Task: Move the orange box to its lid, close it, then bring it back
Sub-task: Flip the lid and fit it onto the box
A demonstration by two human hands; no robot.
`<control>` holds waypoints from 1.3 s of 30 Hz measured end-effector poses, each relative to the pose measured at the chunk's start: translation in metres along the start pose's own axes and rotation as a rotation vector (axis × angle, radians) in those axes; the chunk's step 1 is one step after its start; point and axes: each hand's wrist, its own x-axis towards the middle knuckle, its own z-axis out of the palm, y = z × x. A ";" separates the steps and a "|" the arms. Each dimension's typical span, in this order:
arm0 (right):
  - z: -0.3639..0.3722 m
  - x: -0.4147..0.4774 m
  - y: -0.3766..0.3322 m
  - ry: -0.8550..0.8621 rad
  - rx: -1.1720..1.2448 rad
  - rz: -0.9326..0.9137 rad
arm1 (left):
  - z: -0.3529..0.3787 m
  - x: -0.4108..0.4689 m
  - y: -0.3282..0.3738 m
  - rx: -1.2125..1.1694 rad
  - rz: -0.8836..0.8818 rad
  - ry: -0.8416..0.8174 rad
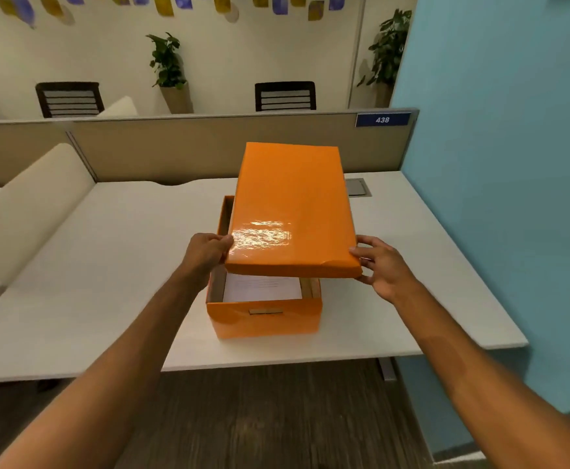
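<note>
Forearms reaching in from the bottom corners, bare, over dark wood-grain floor [263,418]. Left hand [205,253] clamped on the near-left corner of the lid [292,211], thumb on top, fingers hidden beneath the rim. Right hand [383,267] gripping the near-right corner, fingertips pressed to the side rim, thumb along the top edge. Lid glossy orange, held in the air above the orange box [265,318], tilted with the far end raised, shifted a little to the right so the box's left wall and near opening show. Not seated on the box; near rim clearly apart from the box's near wall.

Orange box standing on the white bench [107,282], close to the near edge, right of centre. Slot handle in the near wall. White sheet of paper [263,287] lying inside, faint print on it, too small to read.

Farther along the bench, grey cable hatch [358,187] set flush into the surface, just right of the lid's far end. Cream cushion [29,211] slanting across the left side. Beige partition [175,150] along the back edge, blue plate [382,119] marked 438 at its upper right. Light blue wall [500,164] flanking the right side.

Beyond the partition, two dark chair backs [285,96] and two potted plants [168,62] against a cream wall, purple and yellow patches strung along the top.
</note>
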 end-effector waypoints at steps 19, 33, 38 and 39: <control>0.045 0.006 0.052 -0.010 -0.234 0.198 | -0.018 -0.013 -0.077 0.107 -0.083 0.134; 0.052 0.016 0.066 0.015 -0.330 0.183 | -0.016 -0.006 -0.092 0.212 -0.070 0.098; 0.051 0.018 0.075 0.014 -0.337 0.205 | -0.012 -0.003 -0.104 0.222 -0.072 0.076; 0.051 0.018 0.077 0.012 -0.343 0.202 | -0.011 -0.003 -0.105 0.216 -0.073 0.079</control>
